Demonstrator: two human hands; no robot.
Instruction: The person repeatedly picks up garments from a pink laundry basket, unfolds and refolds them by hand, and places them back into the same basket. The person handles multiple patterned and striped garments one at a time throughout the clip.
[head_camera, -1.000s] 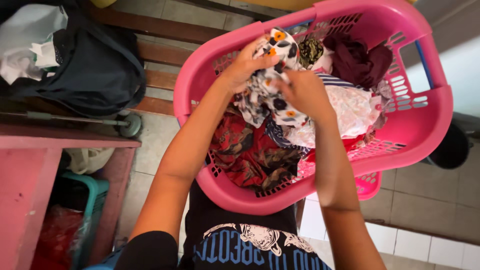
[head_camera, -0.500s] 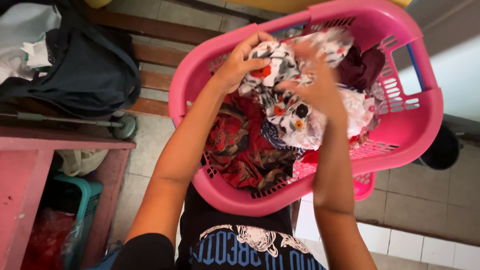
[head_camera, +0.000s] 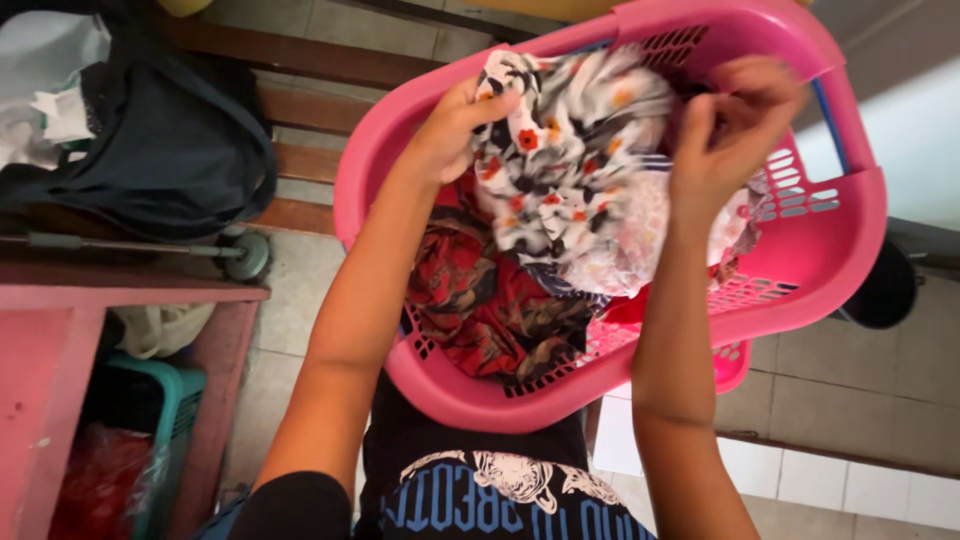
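1. Pink laundry basket (head_camera: 800, 270): your landmark, tilted toward you and holding mixed clothes.
2. Floral cloth (head_camera: 570, 150): white with black and red flowers, lifted over the basket's middle, above the heap.
3. Your left hand (head_camera: 455, 125): at the basket's left rim, fingers closed on the cloth's left edge.
4. Your right hand (head_camera: 730, 140): toward the basket's right side, fingers pinched on the cloth's right edge.
5. Red patterned garment (head_camera: 480, 300): lying in the basket, below the cloth.
6. Dark bag (head_camera: 170, 150): left of the basket, well apart.

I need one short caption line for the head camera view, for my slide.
Both hands, left hand and right hand, lift a white floral cloth from a pink plastic laundry basket.
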